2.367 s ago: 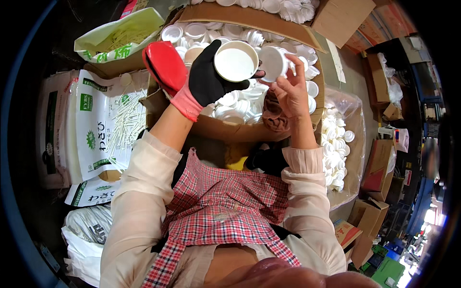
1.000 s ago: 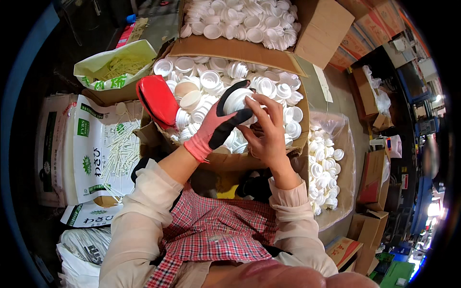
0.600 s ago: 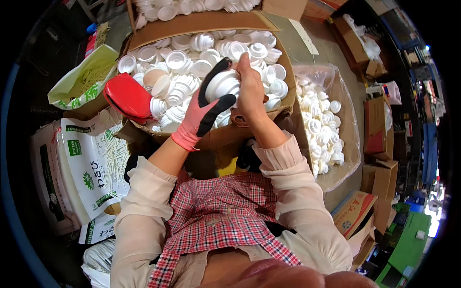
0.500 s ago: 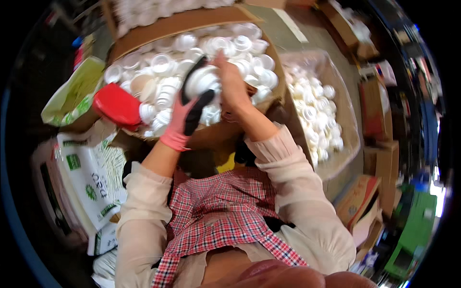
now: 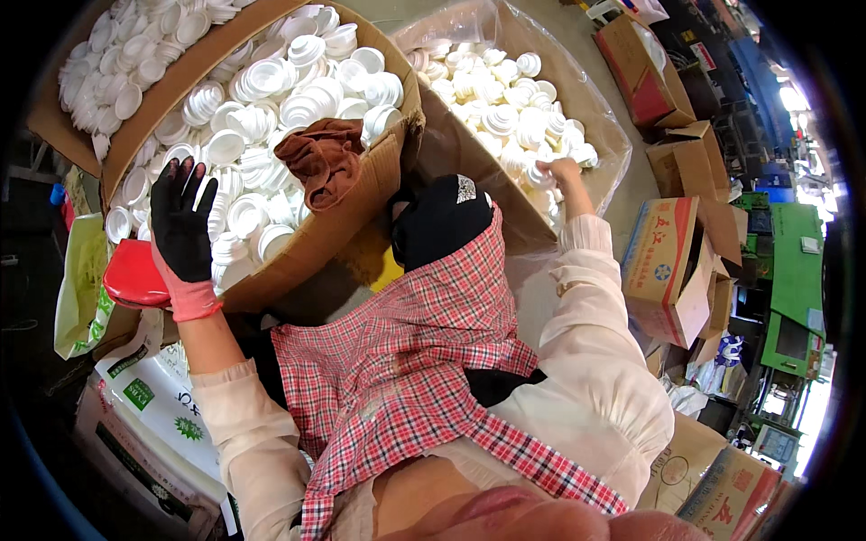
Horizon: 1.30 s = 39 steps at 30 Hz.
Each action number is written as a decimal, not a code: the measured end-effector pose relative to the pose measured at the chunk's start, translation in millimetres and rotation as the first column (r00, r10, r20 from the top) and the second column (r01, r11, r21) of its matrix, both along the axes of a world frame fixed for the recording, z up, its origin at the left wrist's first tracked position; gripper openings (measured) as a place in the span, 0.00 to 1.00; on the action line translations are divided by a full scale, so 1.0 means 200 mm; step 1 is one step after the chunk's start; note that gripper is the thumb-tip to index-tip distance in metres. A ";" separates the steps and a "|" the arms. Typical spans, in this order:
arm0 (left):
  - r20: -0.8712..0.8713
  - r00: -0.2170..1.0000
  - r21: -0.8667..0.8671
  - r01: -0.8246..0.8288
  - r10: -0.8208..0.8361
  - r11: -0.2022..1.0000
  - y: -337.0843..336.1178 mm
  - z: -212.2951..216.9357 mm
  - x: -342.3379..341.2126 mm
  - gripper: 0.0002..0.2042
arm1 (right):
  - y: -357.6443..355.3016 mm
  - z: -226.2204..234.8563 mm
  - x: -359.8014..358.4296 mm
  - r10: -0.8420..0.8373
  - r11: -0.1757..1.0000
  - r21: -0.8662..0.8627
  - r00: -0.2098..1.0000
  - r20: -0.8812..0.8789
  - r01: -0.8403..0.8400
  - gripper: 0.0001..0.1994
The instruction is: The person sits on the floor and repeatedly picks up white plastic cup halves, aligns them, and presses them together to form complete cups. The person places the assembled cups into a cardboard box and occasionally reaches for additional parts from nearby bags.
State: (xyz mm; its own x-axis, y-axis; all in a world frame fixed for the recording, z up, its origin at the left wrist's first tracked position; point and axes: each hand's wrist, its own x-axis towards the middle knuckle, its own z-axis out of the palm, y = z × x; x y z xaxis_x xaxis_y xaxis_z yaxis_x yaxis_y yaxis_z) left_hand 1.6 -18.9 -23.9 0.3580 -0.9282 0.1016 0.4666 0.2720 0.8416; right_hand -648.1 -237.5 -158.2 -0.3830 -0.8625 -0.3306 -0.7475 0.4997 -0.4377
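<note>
My left hand point(image 5: 184, 221), in a black-palmed pink glove, is raised with fingers spread over the left side of a big cardboard box point(image 5: 361, 194). Heaped white plastic lids point(image 5: 257, 167) fill this box; nothing is in that hand. A red pouch point(image 5: 135, 274) sits beside the gloved wrist. My bare right hand point(image 5: 566, 173) reaches into the right-hand box lined with clear plastic point(image 5: 613, 135). Its fingers close on a white plastic piece point(image 5: 539, 177) at the edge of a pile of similar white pieces point(image 5: 505, 117). A brown cloth point(image 5: 323, 162) lies on the lids.
More lids point(image 5: 126, 68) lie beyond the flap at far left. A green-and-white bag point(image 5: 79, 288) and printed white sacks point(image 5: 149, 397) are at my left. Cardboard boxes point(image 5: 663, 261) line the right side, with a green machine point(image 5: 794, 279) behind them.
Earlier both hands were together over the lid box around white lids. They have parted: the left now stretches open, the right has moved into the right-hand box. My view has turned rightward.
</note>
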 end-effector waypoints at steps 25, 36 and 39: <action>0.891 0.431 0.154 -0.577 0.139 0.802 0.32 0.07 0.37 0.29 | 0.58 0.26 3.26 0.952 -0.277 -0.405 -0.194 -0.235 -0.871 0.24; -0.065 0.976 0.119 -0.201 0.210 0.972 0.40 0.08 0.48 0.20 | 0.26 0.65 3.09 0.734 0.350 -0.621 -0.207 0.647 -0.702 0.23; -0.549 0.835 -0.168 -0.144 0.029 0.975 0.40 0.15 0.50 0.30 | 0.05 0.52 2.99 0.937 0.261 -0.560 0.346 -0.049 -0.787 0.12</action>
